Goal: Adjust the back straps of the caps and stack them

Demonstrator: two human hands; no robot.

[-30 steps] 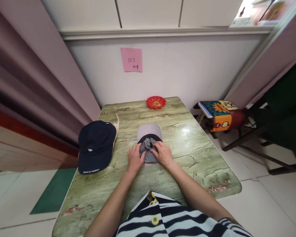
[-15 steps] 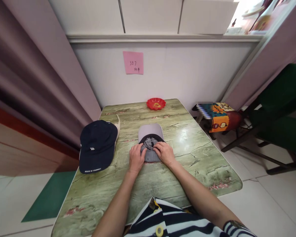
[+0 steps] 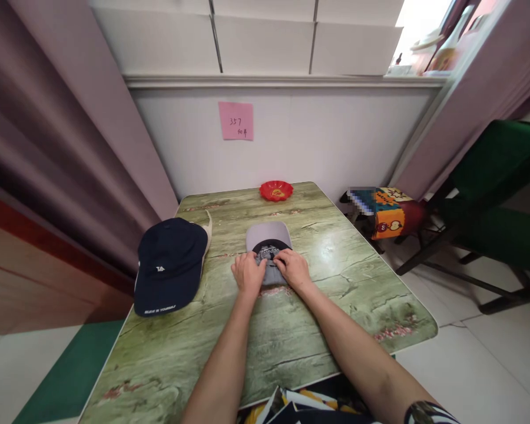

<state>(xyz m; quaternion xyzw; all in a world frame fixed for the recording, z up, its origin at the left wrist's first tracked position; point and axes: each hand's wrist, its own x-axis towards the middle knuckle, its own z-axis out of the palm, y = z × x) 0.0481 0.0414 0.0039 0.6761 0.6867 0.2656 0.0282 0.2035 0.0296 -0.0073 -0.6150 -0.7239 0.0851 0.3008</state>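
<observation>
A grey cap lies upside down on the green wood-patterned table, its brim pointing away from me and its inside showing. On the cap's left side, my left hand pinches the near edge. My right hand grips the same edge from the right, its fingertips close to those of my left hand. A dark navy cap with a small white mark and white lettering on its brim rests at the table's left edge.
At the table's far edge sits a red scalloped dish. A pink note is on the wall behind. To the right are a patterned box-like item and a dark green chair. Purple curtains hang on both sides.
My left hand has shifted slightly right along the grey cap's edge, nearer my right hand. The view has shifted a little.
</observation>
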